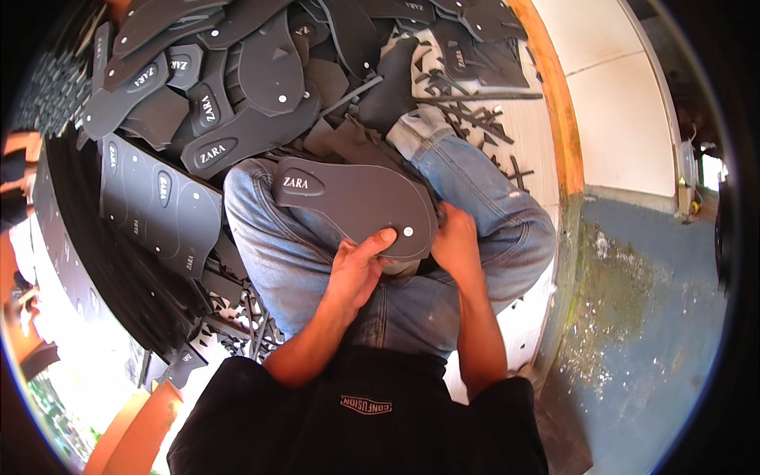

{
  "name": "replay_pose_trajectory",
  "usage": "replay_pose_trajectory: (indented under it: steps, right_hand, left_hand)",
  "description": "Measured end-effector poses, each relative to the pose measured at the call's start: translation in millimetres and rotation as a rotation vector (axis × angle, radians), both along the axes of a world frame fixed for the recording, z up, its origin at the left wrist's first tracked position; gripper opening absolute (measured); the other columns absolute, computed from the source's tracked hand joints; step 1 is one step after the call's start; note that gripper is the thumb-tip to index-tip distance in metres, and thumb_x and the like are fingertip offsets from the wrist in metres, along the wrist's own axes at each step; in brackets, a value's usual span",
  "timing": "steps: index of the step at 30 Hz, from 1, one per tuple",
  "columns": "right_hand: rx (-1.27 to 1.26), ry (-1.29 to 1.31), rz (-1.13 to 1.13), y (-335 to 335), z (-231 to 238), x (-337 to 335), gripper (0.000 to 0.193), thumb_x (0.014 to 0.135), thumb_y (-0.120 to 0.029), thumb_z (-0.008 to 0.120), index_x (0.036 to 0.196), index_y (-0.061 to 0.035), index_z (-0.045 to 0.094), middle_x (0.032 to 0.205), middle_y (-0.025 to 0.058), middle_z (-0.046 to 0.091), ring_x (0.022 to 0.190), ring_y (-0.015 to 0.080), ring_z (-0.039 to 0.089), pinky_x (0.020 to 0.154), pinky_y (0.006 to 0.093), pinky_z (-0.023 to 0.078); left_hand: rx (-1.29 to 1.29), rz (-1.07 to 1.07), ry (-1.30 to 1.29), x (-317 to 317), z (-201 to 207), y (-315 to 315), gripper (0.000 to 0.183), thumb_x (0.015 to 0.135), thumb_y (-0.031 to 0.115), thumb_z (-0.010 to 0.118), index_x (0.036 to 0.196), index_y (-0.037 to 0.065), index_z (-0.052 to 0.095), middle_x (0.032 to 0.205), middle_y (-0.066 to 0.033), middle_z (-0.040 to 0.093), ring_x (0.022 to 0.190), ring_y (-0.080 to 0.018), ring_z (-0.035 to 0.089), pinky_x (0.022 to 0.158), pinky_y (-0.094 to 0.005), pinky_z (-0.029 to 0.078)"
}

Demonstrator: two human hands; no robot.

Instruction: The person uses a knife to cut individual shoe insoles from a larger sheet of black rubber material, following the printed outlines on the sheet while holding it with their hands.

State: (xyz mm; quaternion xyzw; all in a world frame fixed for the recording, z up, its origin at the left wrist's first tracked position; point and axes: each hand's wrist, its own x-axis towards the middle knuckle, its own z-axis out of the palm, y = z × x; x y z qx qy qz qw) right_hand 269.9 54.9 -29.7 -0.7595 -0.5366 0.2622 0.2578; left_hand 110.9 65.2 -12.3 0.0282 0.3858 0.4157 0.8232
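A dark grey foam sole piece (pixel 356 202) lies tilted over my lap, wide end toward me and to the right. It carries a raised oval with pale lettering at its narrow end and a small white dot near the wide end. My left hand (pixel 358 265) grips its near edge, thumb on top and fingers underneath. Closed at the sole's right edge is my right hand (pixel 457 245). Its fingertips are mostly hidden by the sole, and what they hold cannot be made out.
A heap of cut foam soles (pixel 261 71) spreads beyond my crossed legs. Foam sheets marked with sole outlines (pixel 162 202) lean at the left. Thin black offcuts (pixel 475 119) litter the floor at the far right, inside an orange-brown edge (pixel 562 119). Blue-grey floor (pixel 657 317) lies beyond it.
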Motion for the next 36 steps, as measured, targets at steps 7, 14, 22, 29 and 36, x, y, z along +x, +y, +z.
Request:
replay_pose_trajectory:
  steps: [7,14,22,29,36]
  right_hand:
    - [-0.008,0.018,-0.37,-75,20,-18,0.032,0.085,-0.02,0.063,0.063,-0.0018,0.049,0.049,0.0126,0.048,0.041,0.0296,0.049,0.045,0.0385,0.039]
    - [-0.098,-0.129,-0.315,-84,16,-14,0.026,0.082,-0.019,0.064,0.066,-0.0036,0.05,0.053,0.0154,0.054,0.049,0.0346,0.055,0.047,0.0421,0.041]
    - [-0.133,-0.121,-0.329,-72,17,-25,0.023,0.082,-0.017,0.062,0.067,-0.0039,0.049,0.056,0.0177,0.055,0.053,0.0384,0.056,0.049,0.0452,0.041]
    - [-0.216,-0.153,-0.255,-51,23,-20,0.022,0.082,-0.018,0.061,0.07,-0.0022,0.051,0.058,0.0224,0.055,0.062,0.0424,0.057,0.057,0.0489,0.043]
    - [0.028,-0.044,-0.118,2,10,6,0.023,0.084,-0.017,0.059,0.073,0.0026,0.054,0.061,0.025,0.055,0.062,0.0444,0.055,0.056,0.0473,0.042]
  left_hand:
    - [-0.083,0.127,-0.003,27,20,7,0.016,0.083,0.014,0.067,0.097,0.009,0.06,0.091,-0.0011,0.064,0.078,-0.0099,0.062,0.064,-0.0213,0.054]
    - [-0.073,0.194,0.016,44,12,7,0.015,0.085,0.013,0.065,0.097,0.008,0.059,0.093,-0.0024,0.062,0.079,-0.01,0.062,0.066,-0.0216,0.054]
    - [0.034,0.179,-0.002,34,3,10,0.013,0.083,0.011,0.066,0.095,0.007,0.061,0.09,-0.0027,0.063,0.078,-0.0115,0.062,0.064,-0.0224,0.054]
    - [0.019,0.153,0.053,28,-3,4,0.021,0.081,0.007,0.067,0.1,0.011,0.058,0.089,0.0003,0.063,0.073,-0.0104,0.062,0.057,-0.0219,0.051]
    - [-0.001,0.096,0.077,22,1,-15,0.018,0.081,0.007,0.067,0.097,0.007,0.062,0.089,-0.0028,0.064,0.076,-0.0117,0.063,0.055,-0.0222,0.053]
